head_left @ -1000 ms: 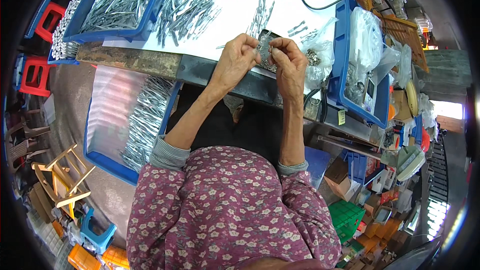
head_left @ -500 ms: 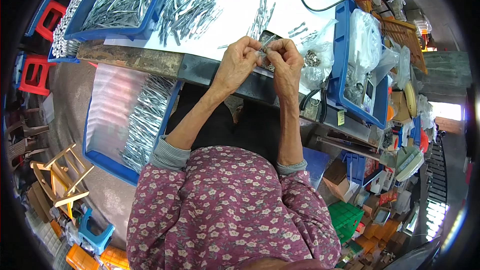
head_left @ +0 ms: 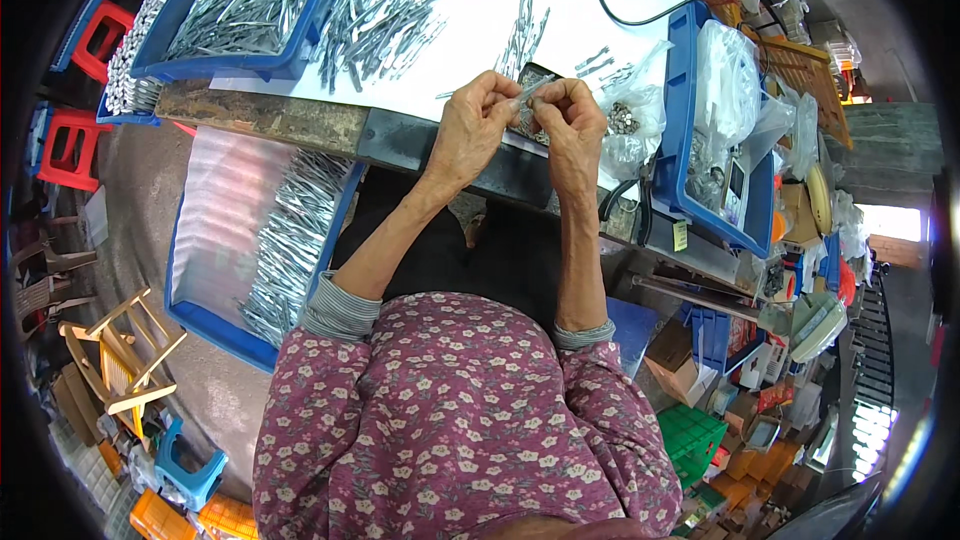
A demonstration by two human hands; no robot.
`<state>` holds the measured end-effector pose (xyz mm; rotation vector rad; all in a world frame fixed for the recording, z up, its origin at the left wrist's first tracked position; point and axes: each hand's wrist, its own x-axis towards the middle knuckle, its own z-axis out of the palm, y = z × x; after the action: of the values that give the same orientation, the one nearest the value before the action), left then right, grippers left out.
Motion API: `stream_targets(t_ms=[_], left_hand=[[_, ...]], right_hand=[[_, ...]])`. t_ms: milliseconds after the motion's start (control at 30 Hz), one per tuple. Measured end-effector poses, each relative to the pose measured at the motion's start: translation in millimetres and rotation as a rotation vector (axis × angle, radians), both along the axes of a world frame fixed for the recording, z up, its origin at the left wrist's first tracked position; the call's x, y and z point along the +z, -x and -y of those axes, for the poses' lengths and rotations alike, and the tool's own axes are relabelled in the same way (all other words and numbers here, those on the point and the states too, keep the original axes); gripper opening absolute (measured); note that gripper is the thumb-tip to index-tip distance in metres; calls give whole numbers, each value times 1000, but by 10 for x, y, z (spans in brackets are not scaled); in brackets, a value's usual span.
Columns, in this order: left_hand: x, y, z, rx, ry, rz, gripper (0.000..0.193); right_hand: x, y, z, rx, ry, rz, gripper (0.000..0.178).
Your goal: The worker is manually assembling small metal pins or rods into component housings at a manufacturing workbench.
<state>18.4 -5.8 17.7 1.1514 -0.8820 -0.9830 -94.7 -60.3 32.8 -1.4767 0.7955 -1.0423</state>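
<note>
Over the table's front edge, both hands meet with fingertips pinched. My left hand (head_left: 468,130) and my right hand (head_left: 573,135) grip a thin silvery metal strip (head_left: 535,89) between them; the fingers hide part of it. Directly beneath is a small dark tray (head_left: 537,70) with tiny metal parts, half covered by the hands. Behind it lies a loose bunch of similar metal strips (head_left: 522,35). A larger pile of strips (head_left: 380,30) spreads to the left. Beside my right hand, a clear plastic bag (head_left: 640,105) holds small round metal pieces (head_left: 621,119).
A blue bin (head_left: 300,50) heaped with strips stands at far left; another blue bin (head_left: 215,333) sits lower down. On the right are a blue bin (head_left: 676,160) of plastic bags and black-handled pliers (head_left: 646,215). A black cable (head_left: 610,5) curves across the white tabletop.
The strip now points more to the upper right between my fingers. Both hands stay in nearly the same place, with only slight finger movement.
</note>
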Motion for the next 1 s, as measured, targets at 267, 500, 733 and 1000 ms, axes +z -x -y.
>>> stream_targets(t_ms=[267,500,733,1000], left_hand=[[-28,5,-1,-3,40,31,5],[-11,54,-3,36,47,50,3],[-51,48,-1,159,87,462,3],[-120,71,35,275,193,614,2]], right_hand=[[-42,-3,14,-10,21,3,6],[-68,-24,11,-41,-17,85,8],[-116,-52,19,-19,-124,161,11],[-48,-7,-9,23,-347,352,16]])
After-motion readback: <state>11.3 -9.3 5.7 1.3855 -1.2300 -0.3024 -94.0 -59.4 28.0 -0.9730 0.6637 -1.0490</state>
